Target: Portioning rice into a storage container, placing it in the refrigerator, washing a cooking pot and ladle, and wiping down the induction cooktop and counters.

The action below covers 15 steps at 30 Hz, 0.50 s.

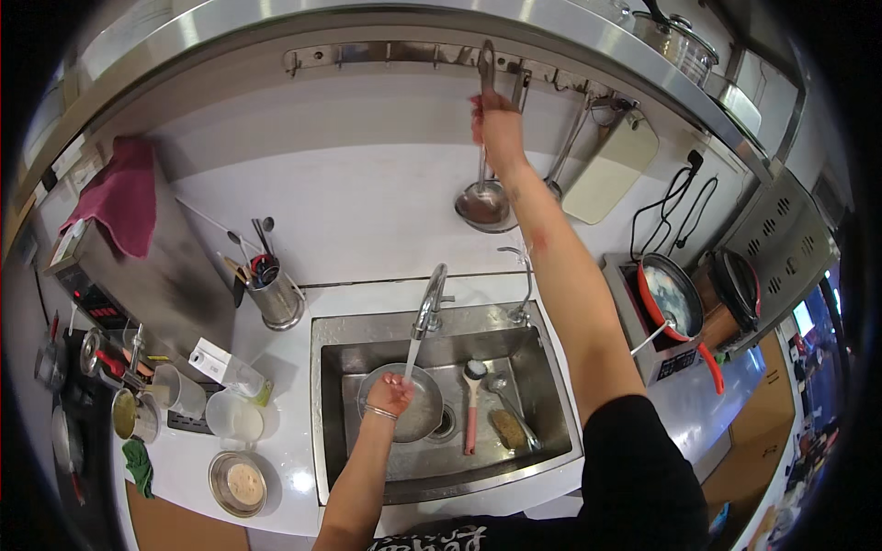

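High on the wall, my right hand [499, 127] is around the handle of a metal ladle [486, 205], whose top end is at the hook rail [406, 54]. The ladle's bowl hangs below my wrist. My left hand [389, 394] is low in the stainless steel sink [448, 482], over a round metal bowl [420, 420]. Water runs from the curved faucet [431, 299] beside its curled fingers. Whether those fingers grip the bowl's rim is not clear. Right of the bowl lie a pink-handled scrub brush [471, 406], a metal spoon [510, 399] and a brown sponge [508, 428].
More utensils and a pale cutting board [613, 169] hang beside the ladle. A red pan [668, 296] sits on a cooktop at right. Left of the sink stand a utensil holder [275, 299], a plastic jug [234, 417] and a metal bowl with batter-like contents [238, 484].
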### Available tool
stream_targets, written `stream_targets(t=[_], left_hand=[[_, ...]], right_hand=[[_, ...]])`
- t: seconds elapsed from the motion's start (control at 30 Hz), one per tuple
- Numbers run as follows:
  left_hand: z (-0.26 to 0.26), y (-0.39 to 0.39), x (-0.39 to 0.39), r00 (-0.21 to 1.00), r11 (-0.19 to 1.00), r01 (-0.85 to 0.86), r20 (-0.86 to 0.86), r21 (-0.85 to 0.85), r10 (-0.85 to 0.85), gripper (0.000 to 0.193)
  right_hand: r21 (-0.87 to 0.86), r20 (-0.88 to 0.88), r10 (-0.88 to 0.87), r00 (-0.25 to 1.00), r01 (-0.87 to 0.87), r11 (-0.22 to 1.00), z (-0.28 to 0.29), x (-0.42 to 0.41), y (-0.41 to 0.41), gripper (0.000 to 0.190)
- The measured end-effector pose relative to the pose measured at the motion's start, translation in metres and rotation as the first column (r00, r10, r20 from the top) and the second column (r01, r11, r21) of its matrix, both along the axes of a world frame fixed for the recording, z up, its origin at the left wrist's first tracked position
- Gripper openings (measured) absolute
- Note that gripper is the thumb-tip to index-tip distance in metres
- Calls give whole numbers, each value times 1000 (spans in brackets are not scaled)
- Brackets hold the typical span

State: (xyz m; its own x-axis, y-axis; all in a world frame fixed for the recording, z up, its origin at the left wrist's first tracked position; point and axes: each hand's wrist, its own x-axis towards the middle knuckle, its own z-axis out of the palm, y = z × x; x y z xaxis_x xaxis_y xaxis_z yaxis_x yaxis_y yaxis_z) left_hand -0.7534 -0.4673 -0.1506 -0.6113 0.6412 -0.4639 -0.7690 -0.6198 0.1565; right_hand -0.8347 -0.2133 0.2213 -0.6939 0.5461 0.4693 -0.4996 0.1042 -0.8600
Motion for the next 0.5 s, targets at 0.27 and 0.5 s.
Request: stream_targets(t=[0.27,0.5], left_hand=[[40,23,16,995,949,57,96,-309,-28,16],[26,27,8,981,943,173,132,-283,-140,19]], right_hand=[[-89,143,-9,990,22,996,-105,-16,-28,36],[-280,62,249,966,-223,934,-21,-13,15,31]])
